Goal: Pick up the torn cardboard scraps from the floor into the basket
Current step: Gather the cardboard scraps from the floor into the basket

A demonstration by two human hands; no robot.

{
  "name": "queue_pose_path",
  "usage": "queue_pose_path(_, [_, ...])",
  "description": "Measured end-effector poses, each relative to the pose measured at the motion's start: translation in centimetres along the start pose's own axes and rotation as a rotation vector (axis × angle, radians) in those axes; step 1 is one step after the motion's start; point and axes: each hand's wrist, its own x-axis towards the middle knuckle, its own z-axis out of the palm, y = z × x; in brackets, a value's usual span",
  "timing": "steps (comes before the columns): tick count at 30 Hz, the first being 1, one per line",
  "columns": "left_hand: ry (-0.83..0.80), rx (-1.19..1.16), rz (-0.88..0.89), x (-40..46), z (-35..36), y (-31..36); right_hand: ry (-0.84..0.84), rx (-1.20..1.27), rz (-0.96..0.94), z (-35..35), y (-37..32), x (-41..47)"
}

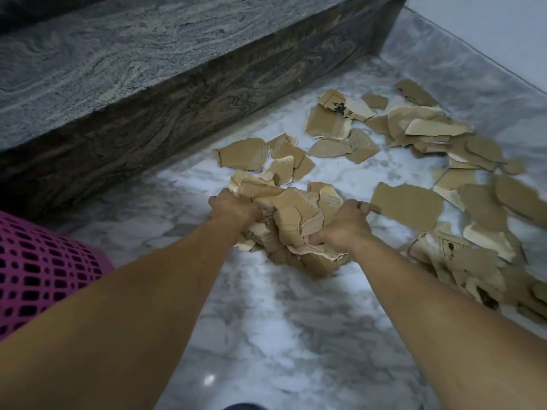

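A pale marble floor point(266, 321) fills most of the view, with a dark stone step point(148, 93) running across from nine o'clock up toward one o'clock. The pink basket point(38, 279) sits at the nine o'clock edge, well apart from the work. Loose cardboard scraps point(444, 161) lie scattered from the centre out to three o'clock, many overlapping. At the centre a gathered bundle point(296, 223) of torn pieces is squeezed between both hands. The likely trouble is spillage: the bundle is a loose stack of stiff, uneven pieces held only by side pressure, so inner or bottom pieces could slide out on the swing toward nine o'clock, and the basket mouth is barely in view. Both forearms reach straight forward. The left hand point(233, 211) has its fingers curled into the bundle's left side; the right hand point(346, 226) grips the right side, thumb pinching a lower scrap.
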Motion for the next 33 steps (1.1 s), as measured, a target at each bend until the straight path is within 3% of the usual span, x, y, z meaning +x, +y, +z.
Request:
queue_pose_path(4, [-0.096,-0.262,-0.067,-0.7,-0.5,-0.7,-0.032,0.248,-0.019,-0.3,0.3,-0.3])
queue_pose_path(9, [-0.118,-0.315,-0.115,-1.3,-0.8,-1.9,-0.198,0.553,0.032,-0.5,0.6,-1.7])
queue_pose_path(15, [-0.141,-0.331,-0.022,-3.1,-0.3,-2.8,-0.201,0.734,0.081,-0.4,2.3,-3.3])
queue_pose_path(22, [-0.058,-0.333,-0.015,-5.6,-2.3,-3.2,-0.086,0.791,0.045,-2.3,6.3,-6.8])
queue_pose_path(33, [-0.011,-0.282,0.240,-17.6,-9.8,-1.0,-0.012,0.818,-0.068,-6.7,11.7,-13.9])
